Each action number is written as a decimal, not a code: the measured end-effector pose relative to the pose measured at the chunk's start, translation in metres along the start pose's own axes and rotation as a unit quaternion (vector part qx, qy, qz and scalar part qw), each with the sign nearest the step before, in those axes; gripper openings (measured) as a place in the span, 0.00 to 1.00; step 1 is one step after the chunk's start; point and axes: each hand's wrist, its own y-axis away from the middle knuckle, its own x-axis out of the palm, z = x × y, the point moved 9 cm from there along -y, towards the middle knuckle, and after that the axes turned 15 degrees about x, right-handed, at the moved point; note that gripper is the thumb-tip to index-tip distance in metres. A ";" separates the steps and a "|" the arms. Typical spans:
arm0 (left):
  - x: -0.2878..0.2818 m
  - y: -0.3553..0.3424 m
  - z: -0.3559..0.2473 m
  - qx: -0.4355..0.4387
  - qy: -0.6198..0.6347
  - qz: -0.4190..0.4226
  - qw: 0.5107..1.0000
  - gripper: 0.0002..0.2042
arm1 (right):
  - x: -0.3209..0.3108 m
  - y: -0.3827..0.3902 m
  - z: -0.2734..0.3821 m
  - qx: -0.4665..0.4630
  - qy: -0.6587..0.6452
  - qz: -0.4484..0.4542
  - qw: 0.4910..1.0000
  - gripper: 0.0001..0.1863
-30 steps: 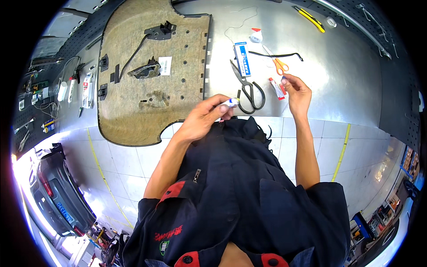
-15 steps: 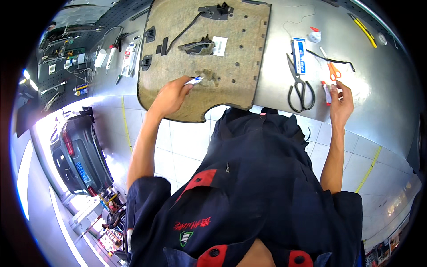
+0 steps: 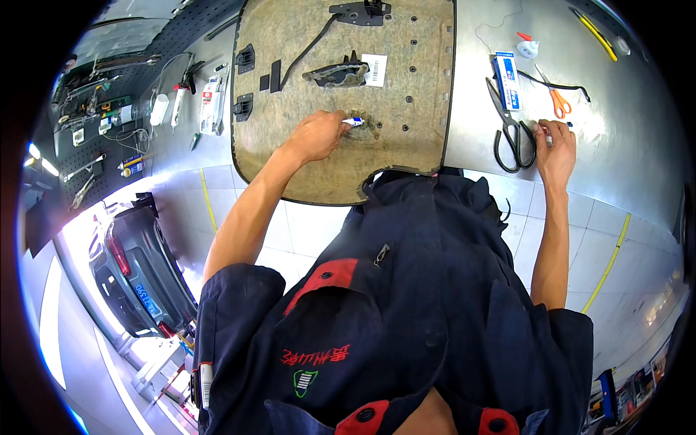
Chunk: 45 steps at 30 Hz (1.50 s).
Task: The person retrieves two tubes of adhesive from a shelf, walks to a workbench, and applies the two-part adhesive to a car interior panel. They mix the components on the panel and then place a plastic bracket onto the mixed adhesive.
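Note:
My left hand (image 3: pixel 317 135) is closed on a small white-and-blue tube (image 3: pixel 353 122), its nozzle end over a dark, wet-looking patch (image 3: pixel 371 125) on a worn tan fibre panel (image 3: pixel 319 177). On the metal bench to the right, my right hand (image 3: pixel 556 148) has its fingers pinched round a small tube (image 3: pixel 549 137), mostly hidden by the fingers. Just left of that hand lie large black-handled scissors (image 3: pixel 516 141). Orange-handled scissors (image 3: pixel 560 104) and a blue-and-white box (image 3: pixel 507 81) lie beyond it.
A white bottle with a red tip (image 3: pixel 528 48), a black strip (image 3: pixel 554 98) and a yellow cutter (image 3: pixel 596 36) lie on the bench (image 3: pixel 623 130). The panel carries black brackets (image 3: pixel 360 13) and a white label (image 3: pixel 374 70). Tools hang at the left; a dark car (image 3: pixel 141 264) stands behind.
My left hand has moved the white-and-blue tube right and slightly away, over the dark patch. My right hand has closed over the red-and-white tube beside it. The view has shifted slightly.

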 end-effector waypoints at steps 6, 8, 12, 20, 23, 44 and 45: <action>-0.001 -0.004 0.002 0.019 -0.039 -0.022 0.999 0.13 | 0.003 0.009 0.015 -0.017 0.036 0.021 0.999 0.16; -0.001 -0.005 0.002 0.018 -0.037 -0.026 0.999 0.13 | 0.002 0.009 0.018 -0.018 0.038 0.025 0.999 0.16; -0.002 -0.006 -0.002 0.022 -0.054 -0.024 0.998 0.11 | 0.002 0.009 0.019 -0.010 0.037 0.026 0.999 0.15; -0.003 -0.002 -0.004 0.027 -0.051 -0.025 0.998 0.11 | -0.009 0.006 0.014 -0.006 -0.019 0.006 1.000 0.12; -0.005 0.000 -0.003 0.019 -0.046 -0.031 0.998 0.11 | -0.013 0.005 0.014 -0.004 -0.026 0.000 1.000 0.11; 0.001 0.007 -0.005 0.021 -0.030 -0.004 0.999 0.09 | -0.017 0.001 0.017 0.002 -0.052 0.002 0.999 0.09; 0.001 0.007 -0.005 0.022 -0.031 -0.002 0.999 0.10 | -0.017 0.001 0.017 0.002 -0.053 0.002 0.999 0.09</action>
